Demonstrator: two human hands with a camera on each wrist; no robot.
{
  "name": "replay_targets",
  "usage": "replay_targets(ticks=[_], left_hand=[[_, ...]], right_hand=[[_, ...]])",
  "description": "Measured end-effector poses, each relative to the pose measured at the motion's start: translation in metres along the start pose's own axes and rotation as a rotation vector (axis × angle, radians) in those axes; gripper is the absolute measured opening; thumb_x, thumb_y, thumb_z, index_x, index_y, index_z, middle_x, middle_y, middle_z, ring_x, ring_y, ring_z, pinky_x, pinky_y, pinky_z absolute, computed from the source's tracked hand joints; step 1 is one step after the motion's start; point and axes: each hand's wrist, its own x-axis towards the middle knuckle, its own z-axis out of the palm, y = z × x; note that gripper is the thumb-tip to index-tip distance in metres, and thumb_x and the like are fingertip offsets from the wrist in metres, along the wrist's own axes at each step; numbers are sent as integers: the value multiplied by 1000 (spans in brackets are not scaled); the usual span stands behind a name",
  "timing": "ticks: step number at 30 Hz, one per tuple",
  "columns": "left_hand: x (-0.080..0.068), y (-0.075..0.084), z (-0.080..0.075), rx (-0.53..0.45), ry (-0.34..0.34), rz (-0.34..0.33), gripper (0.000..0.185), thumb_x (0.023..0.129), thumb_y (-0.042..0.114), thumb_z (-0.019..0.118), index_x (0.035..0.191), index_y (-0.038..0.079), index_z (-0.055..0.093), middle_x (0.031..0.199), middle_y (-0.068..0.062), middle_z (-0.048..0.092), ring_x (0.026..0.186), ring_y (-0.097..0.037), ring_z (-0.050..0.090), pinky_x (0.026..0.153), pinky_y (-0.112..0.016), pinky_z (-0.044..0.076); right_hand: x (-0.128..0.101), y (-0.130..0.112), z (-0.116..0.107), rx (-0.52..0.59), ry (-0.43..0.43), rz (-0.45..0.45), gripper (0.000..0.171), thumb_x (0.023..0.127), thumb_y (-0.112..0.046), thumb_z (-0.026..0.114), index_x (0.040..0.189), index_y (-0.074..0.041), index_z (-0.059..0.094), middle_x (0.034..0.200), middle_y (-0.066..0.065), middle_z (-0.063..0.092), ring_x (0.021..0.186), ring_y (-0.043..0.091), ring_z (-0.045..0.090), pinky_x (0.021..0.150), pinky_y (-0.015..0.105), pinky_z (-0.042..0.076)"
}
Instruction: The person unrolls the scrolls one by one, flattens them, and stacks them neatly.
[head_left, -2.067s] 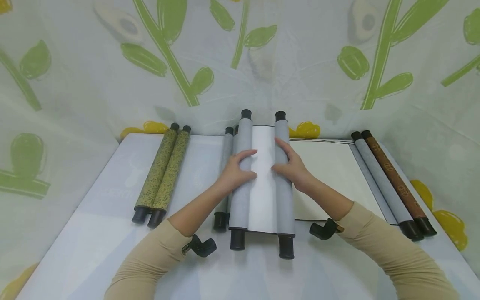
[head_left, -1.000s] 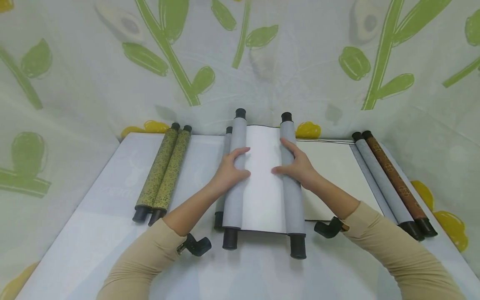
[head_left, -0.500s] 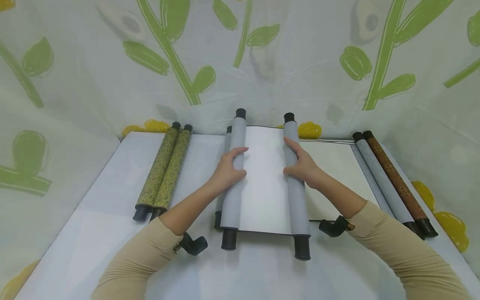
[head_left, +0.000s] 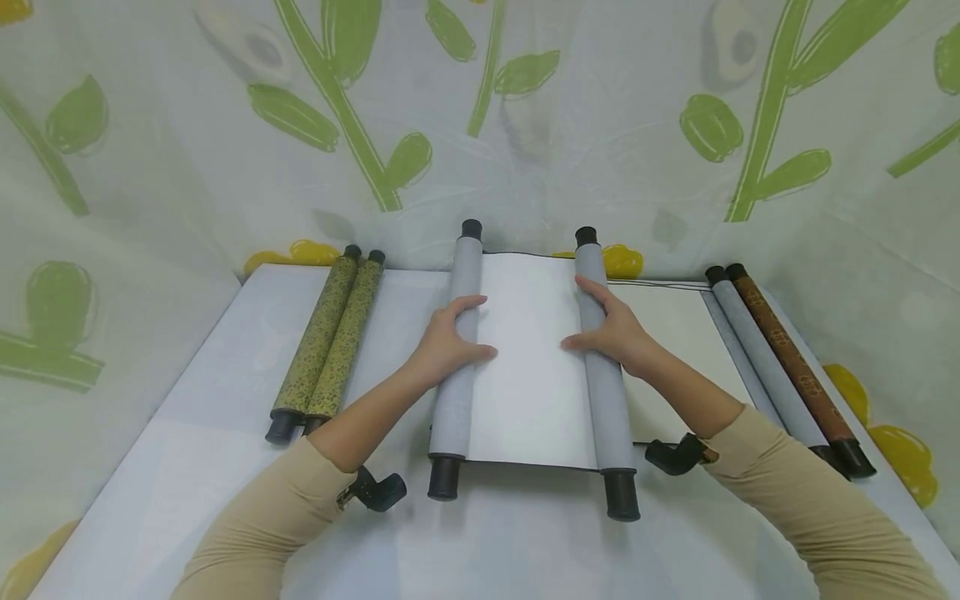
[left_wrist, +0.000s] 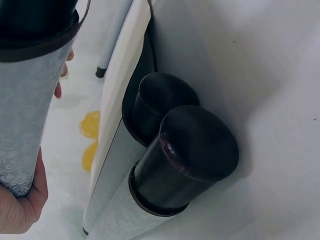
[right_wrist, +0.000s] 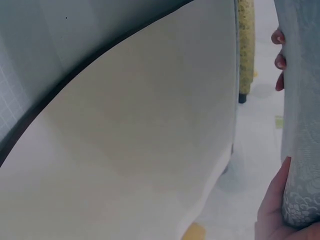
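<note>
A grey scroll (head_left: 529, 367) lies partly unrolled in the centre of the frame on the bench (head_left: 187, 467). Its two grey-wrapped rolls with black end caps run near to far, a blank white sheet spread flat between them, near edge dark-trimmed.

My head view is bright and evenly lit, soft light from above. Shadows under the scroll (head_left: 531, 358) on the table (head_left: 187, 467) are faint and short. I see wide-angle bending toward the edges. No glare. Both wrist views sit very close: the dark end caps (left_wrist: 185, 155) look soft, and the pale sheet (right_wrist: 140, 140) is dimmer, slightly blurred.
</note>
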Motion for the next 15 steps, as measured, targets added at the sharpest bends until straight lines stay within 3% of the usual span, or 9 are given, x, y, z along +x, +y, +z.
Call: replay_targets(ticks=[4,10,15], left_hand=[[1,0,0,8,3,-12,77,71,7,77,139,24,45,143,-16,34,128,-34,35,101,-55,34],[2,1,-2,30,14,-18,76,69,-3,65,138,24,46,138,-16,37,118,-31,39,94,-49,38],[1,0,-8,69,6,-8,71,73,-1,56,138,25,45,137,-17,37,115,-31,39,89,-48,39]], right_hand=[[-2,-1,-1,7,-6,-1,100,73,2,74,152,-22,18,157,17,9,138,40,18,106,60,26],[-3,-2,-4,1,-13,20,96,76,8,65,153,-24,16,157,17,5,137,42,18,102,65,27],[-2,0,-7,8,-13,22,94,75,9,57,153,-24,15,158,17,3,135,41,19,101,65,27]])
